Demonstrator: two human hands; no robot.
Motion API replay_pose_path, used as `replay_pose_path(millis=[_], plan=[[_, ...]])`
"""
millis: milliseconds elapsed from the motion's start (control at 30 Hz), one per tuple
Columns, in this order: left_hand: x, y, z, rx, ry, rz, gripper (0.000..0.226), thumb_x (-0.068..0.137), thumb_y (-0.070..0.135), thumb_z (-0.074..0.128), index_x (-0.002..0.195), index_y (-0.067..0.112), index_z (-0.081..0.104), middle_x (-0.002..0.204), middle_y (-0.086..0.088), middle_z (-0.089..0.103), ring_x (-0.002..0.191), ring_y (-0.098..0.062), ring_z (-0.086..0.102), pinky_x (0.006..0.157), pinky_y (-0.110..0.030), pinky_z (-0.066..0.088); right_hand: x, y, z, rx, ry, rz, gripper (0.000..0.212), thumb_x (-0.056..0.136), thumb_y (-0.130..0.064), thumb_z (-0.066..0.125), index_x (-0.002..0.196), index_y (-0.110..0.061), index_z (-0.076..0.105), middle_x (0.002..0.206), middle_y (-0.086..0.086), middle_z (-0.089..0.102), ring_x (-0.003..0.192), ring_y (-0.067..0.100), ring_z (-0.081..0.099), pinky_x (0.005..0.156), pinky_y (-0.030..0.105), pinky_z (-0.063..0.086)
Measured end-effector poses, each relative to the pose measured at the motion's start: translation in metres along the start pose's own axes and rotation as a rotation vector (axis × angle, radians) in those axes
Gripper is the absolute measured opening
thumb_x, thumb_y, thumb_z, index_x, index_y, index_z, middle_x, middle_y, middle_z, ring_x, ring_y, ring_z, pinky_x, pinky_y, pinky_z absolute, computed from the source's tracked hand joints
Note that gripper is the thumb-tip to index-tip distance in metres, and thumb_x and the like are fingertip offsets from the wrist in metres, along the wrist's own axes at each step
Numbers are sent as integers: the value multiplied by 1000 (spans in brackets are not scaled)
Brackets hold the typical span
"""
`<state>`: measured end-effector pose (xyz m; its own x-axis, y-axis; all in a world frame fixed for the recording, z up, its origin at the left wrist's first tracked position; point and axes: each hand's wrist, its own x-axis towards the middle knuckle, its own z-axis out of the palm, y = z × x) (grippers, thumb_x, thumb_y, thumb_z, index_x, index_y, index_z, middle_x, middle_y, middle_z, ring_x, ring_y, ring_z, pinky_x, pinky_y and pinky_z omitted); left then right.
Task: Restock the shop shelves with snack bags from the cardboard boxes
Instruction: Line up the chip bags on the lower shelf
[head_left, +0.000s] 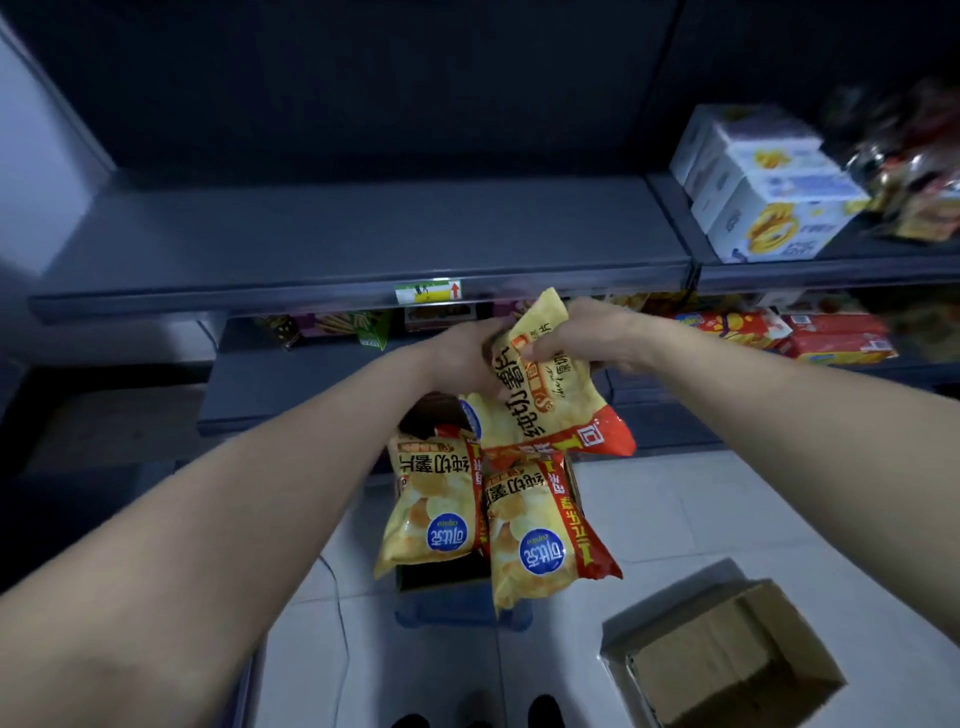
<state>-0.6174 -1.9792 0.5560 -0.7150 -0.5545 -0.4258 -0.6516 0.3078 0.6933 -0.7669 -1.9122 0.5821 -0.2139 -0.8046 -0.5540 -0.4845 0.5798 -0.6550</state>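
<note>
Both arms reach forward below the front lip of a bare grey shelf (363, 228). My right hand (576, 338) grips the top of a yellow chip bag (550, 395) with a red corner. My left hand (462, 353) is closed on the tops of a hanging bunch of the same yellow snack bags; two of them, the left bag (431, 509) and the right bag (540, 530), dangle upside down with blue round logos. Under them sits a dark open cardboard box (441, 577) on a blue base.
A second open cardboard box (727, 660) lies on the white tile floor at lower right. White snack cartons (763, 208) and wrapped goods fill the right shelf. Red packs (831, 338) and green boxes (363, 327) sit on the lower shelf. My shoes show at the bottom edge.
</note>
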Motion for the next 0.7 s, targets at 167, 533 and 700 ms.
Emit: replay_pose_path(millis=[167,533,700], plan=[[-30,14,-28,-116,51,-10,35,79,8,72,111,8,60,110,-4,68,103,-22,64,84,-32,55,-31,-39,-13,-85,31,-106,22,81,-28,72,96,-13,67,91,3,74,82,17,70,78,31,55],[-68,30,-64,-343,332,-106,24,79,15,74,103,12,67,105,-6,72,93,-23,69,90,-42,54,-50,-80,-50,-78,43,-216,49,78,-46,71,112,-14,59,95,4,73,87,21,71,84,39,56],[-73,35,-81,-452,411,-152,26,82,13,71,106,7,66,98,-8,73,77,-21,71,63,-32,58,-46,-93,-66,-216,73,-260,59,79,-44,70,125,-11,54,95,-6,63,88,10,58,82,27,39]])
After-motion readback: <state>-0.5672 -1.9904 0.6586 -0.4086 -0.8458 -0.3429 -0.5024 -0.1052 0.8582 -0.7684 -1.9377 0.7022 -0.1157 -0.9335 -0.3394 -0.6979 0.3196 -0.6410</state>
